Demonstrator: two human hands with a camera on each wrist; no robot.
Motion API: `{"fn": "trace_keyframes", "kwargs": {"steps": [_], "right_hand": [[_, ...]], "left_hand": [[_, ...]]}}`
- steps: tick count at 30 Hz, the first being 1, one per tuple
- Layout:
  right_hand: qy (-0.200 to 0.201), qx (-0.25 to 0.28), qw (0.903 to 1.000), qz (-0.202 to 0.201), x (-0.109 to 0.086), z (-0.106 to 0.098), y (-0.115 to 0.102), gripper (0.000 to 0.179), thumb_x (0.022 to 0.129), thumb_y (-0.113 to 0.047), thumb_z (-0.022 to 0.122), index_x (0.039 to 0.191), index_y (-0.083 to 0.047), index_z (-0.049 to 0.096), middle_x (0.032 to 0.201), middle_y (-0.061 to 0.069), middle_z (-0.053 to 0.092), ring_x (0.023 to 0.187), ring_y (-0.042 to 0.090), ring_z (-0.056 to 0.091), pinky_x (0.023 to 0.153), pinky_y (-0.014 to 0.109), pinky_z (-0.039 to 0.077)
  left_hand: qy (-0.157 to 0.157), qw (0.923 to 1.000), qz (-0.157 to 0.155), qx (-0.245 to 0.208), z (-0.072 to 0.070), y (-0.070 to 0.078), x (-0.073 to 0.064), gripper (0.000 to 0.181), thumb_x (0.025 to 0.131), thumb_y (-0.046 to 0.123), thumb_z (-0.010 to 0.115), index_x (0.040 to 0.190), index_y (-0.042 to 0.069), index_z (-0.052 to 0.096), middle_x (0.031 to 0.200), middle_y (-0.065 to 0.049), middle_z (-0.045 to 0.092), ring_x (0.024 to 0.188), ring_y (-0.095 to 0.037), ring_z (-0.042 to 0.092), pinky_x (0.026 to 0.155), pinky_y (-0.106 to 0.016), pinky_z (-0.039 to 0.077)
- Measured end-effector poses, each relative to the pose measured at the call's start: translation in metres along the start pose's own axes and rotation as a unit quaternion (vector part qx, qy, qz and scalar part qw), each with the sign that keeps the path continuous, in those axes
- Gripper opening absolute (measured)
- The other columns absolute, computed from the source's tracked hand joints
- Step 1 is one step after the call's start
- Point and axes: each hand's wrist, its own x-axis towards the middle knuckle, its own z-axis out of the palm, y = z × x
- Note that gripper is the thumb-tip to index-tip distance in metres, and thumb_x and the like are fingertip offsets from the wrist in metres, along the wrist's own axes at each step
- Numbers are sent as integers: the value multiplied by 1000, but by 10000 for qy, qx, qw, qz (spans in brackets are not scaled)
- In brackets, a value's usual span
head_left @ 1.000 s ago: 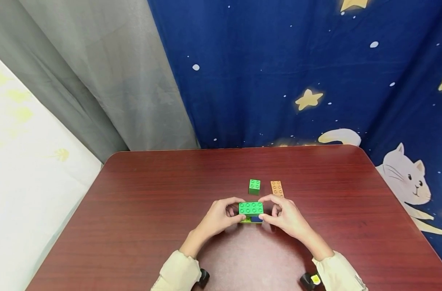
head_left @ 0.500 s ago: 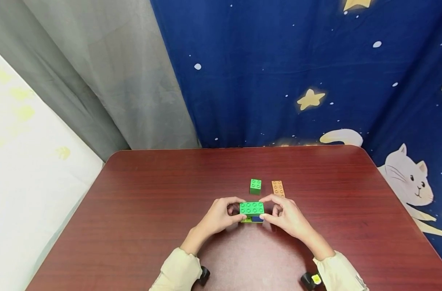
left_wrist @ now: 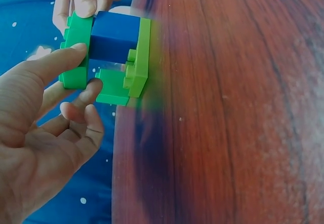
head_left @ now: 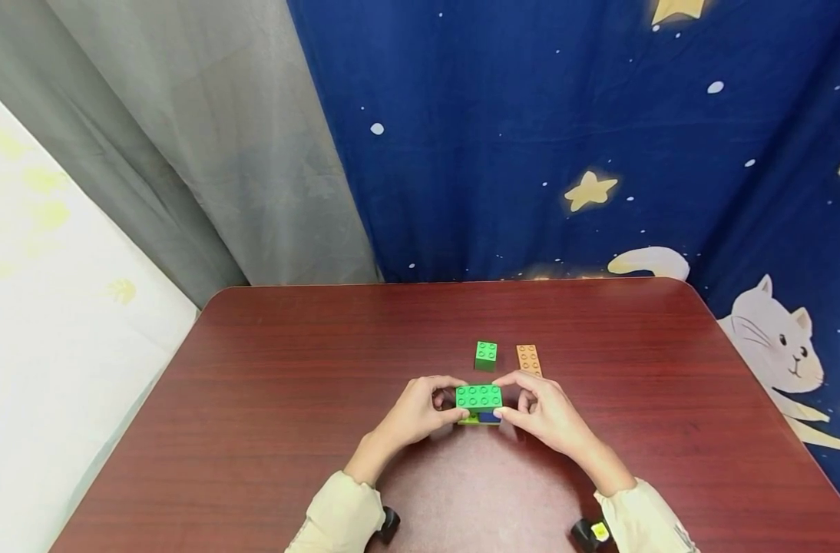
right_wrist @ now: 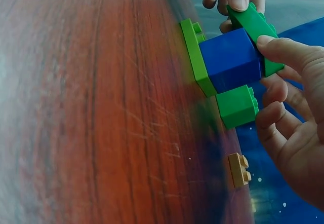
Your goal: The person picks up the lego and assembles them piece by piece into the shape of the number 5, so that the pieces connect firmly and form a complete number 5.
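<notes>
Both hands share one green eight-stud toy brick (head_left: 478, 396), studs upward. My left hand (head_left: 416, 411) pinches its left end between thumb and fingers; my right hand (head_left: 544, 411) pinches the right end the same way. Directly beneath that end is a plain blue block (left_wrist: 115, 36), standing on one side of a thin lime-green studded plate (left_wrist: 142, 57). In the left wrist view, bare lime studs show under the brick's left end, with a gap between. The plate sits on the tabletop.
A small green four-stud brick (head_left: 485, 355) stands just behind the stack. To its right lies a thin orange studded brick (head_left: 528, 359), partly behind the right hand. The dark red wooden table (head_left: 289, 361) ends at a blue starry curtain (head_left: 496, 153) and a grey one.
The head view has shifted very slightly. Hands, brick and stack otherwise keep the same places and the same hold.
</notes>
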Motion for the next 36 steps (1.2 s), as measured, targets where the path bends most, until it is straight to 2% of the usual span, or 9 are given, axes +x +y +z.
{"fn": "trace_keyframes", "kwargs": {"steps": [7, 14, 22, 31, 36], "right_hand": [[105, 157, 9998, 80, -2, 1, -1, 35, 76, -16, 78, 107, -20, 63, 52, -8, 48, 41, 7, 45, 40, 25, 39], [48, 187, 9996, 200, -4, 2, 0, 34, 77, -18, 77, 107, -22, 63, 50, -8, 47, 40, 7, 45, 40, 25, 40], [15, 211, 9995, 246, -4, 2, 1, 34, 77, -18, 77, 107, -22, 63, 49, -7, 48, 39, 7, 46, 40, 26, 40], [57, 146, 9998, 149, -3, 4, 3, 33, 77, -17, 77, 107, -22, 63, 49, -8, 47, 39, 6, 45, 38, 24, 39], [117, 63, 9999, 96, -3, 5, 3, 35, 75, -16, 78, 106, -23, 63, 50, -9, 45, 41, 3, 42, 38, 22, 36]], "left_hand": [[30, 9999, 36, -119, 0, 3, 1, 32, 76, 15, 78, 106, 7, 68, 68, -5, 51, 59, -6, 40, 53, -20, 34], [89, 9998, 21, -157, 2, -1, 0, 32, 76, 16, 79, 105, 8, 68, 66, -1, 49, 58, -6, 40, 53, -20, 34], [176, 9996, 31, -222, 3, -2, 1, 32, 74, 15, 79, 104, 8, 69, 66, -1, 50, 58, -6, 41, 52, -19, 34], [210, 9991, 110, -337, 3, -4, 1, 31, 74, 14, 79, 103, 8, 69, 67, -1, 52, 59, -7, 43, 52, -20, 36], [134, 9991, 39, -400, 2, -5, 1, 32, 74, 13, 79, 104, 7, 68, 70, 0, 55, 60, -7, 45, 52, -20, 39]]}}
